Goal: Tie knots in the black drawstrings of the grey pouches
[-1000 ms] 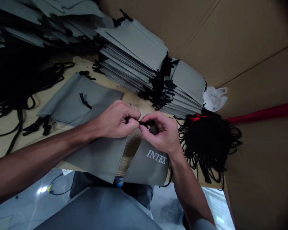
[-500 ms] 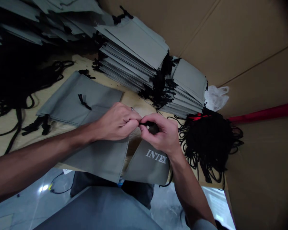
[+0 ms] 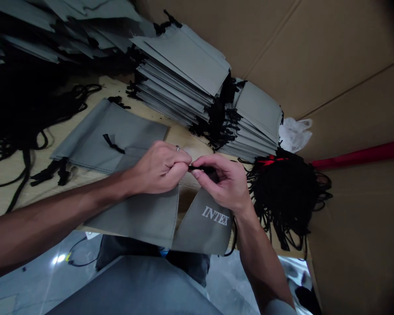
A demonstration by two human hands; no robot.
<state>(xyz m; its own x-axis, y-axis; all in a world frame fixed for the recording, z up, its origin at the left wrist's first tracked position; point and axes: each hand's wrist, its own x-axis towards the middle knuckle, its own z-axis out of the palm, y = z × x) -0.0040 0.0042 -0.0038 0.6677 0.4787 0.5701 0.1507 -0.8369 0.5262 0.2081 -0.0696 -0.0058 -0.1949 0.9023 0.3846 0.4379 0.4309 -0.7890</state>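
Head view: grey bag [image 3: 203, 227] reads "INTEX" beneath right hand [image 3: 228, 183].

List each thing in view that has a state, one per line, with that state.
left hand: pinching the black cord
right hand: pinching the black cord
black cord: held taut between both hands
INTEX bag: flat, overhanging table edge
bag stack: piled, slanting
cord bundle: loose, tangled

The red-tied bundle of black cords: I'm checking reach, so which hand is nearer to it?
Right. The right hand is just beside the cord bundle; the left hand lies farther off, beyond the right.
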